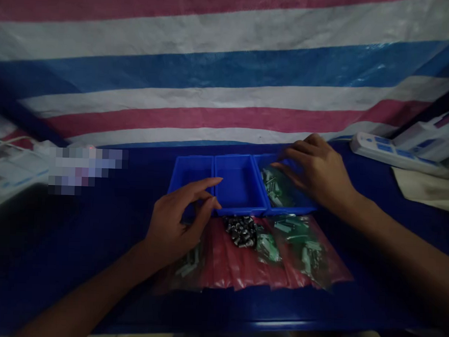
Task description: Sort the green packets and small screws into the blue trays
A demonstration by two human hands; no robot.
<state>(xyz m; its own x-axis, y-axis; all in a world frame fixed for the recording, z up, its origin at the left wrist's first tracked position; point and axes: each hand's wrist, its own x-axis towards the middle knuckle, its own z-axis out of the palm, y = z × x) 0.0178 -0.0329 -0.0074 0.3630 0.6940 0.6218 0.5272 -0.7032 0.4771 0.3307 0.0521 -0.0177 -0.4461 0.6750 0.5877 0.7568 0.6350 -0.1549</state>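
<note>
Three blue trays stand side by side: the left tray (190, 167) is partly behind my left hand, the middle tray (235, 186) shows a bare floor, and the right tray (290, 210) holds small metallic pieces (272, 186). My left hand (186, 214) hovers at the front of the left and middle trays, fingers apart, holding nothing. Over the right tray is my right hand (313, 166), its fingers spread and slightly blurred. In front lie red plastic bags (221, 264) with dark shiny pieces (241, 231) and clear-green bags of metallic pieces (291, 227) on top.
At the right are a white power strip (387, 149) and a beige cloth or paper (426, 188). White objects (22, 166), partly pixelated, sit at the left. Behind the blue table (131, 303) hangs a striped sheet (213, 70).
</note>
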